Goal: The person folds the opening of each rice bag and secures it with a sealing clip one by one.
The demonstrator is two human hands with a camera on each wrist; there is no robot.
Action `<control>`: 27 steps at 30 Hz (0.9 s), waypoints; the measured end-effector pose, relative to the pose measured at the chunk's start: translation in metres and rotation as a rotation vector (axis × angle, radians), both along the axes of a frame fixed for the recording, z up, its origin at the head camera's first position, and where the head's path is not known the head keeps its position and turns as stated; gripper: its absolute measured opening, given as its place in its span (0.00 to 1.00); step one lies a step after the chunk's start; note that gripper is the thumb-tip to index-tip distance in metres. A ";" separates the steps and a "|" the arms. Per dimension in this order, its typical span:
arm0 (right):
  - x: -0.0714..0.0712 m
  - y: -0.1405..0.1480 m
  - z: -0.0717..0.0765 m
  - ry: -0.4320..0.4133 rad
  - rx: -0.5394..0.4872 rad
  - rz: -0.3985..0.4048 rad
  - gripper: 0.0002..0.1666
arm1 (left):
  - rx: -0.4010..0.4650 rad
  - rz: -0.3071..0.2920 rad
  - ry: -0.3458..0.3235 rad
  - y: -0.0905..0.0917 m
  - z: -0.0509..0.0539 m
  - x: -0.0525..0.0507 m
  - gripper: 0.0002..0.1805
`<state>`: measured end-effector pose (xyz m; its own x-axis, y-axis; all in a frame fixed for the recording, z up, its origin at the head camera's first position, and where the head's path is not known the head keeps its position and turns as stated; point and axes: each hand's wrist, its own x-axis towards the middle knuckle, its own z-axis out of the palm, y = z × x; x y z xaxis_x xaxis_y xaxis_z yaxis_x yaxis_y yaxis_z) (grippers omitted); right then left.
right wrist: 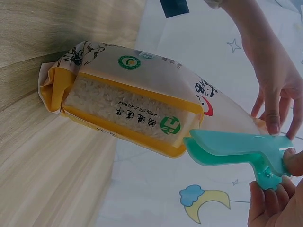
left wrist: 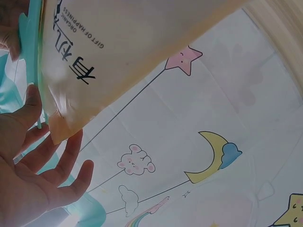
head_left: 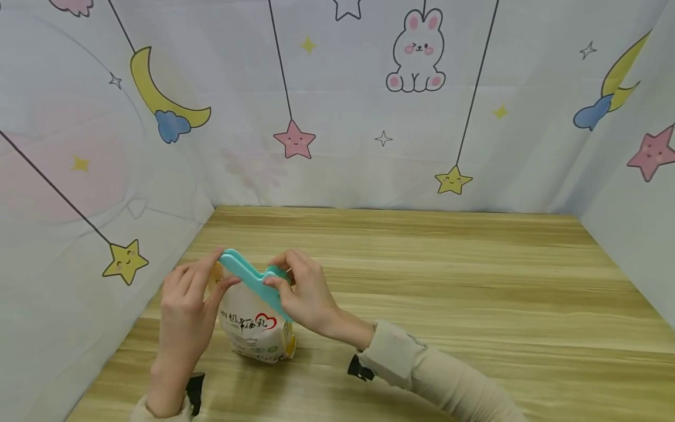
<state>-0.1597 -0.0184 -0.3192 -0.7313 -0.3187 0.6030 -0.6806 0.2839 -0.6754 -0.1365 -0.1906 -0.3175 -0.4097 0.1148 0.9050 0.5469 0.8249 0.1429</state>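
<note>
A white-and-yellow bag of rice stands upright on the table, and grains show through its side window in the right wrist view. Across the bag's top lies a teal bag clip, its two bars slightly apart at the near end. My right hand pinches the clip's handle between thumb and fingers. At the far top corner of the bag, my left hand pinches the bag, thumb on one side and fingers behind the corner. Its thumb lies against the clip's end.
The wood-grain table extends to the right. White fabric printed with stars, moons and a rabbit hangs at the back and both sides. The left fabric wall is close to my left hand.
</note>
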 end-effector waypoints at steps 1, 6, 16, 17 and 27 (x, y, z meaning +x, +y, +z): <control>0.000 0.000 0.000 0.000 -0.001 0.001 0.09 | -0.002 0.001 0.001 0.000 0.000 0.000 0.28; 0.001 0.000 0.000 0.006 0.004 -0.001 0.10 | -0.003 0.009 -0.017 0.000 0.001 0.001 0.28; -0.001 0.001 -0.004 0.011 0.015 0.005 0.11 | -0.011 0.025 -0.040 0.001 0.003 0.003 0.28; -0.001 0.001 -0.004 0.014 0.019 0.004 0.11 | -0.014 0.029 -0.038 0.001 0.003 0.003 0.28; -0.002 0.003 -0.004 -0.019 0.036 0.009 0.13 | -0.044 0.057 -0.039 0.000 0.005 0.003 0.29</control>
<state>-0.1618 -0.0153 -0.3233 -0.7396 -0.3460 0.5773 -0.6704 0.3023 -0.6777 -0.1337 -0.1902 -0.3124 -0.4518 0.1298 0.8826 0.4932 0.8608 0.1258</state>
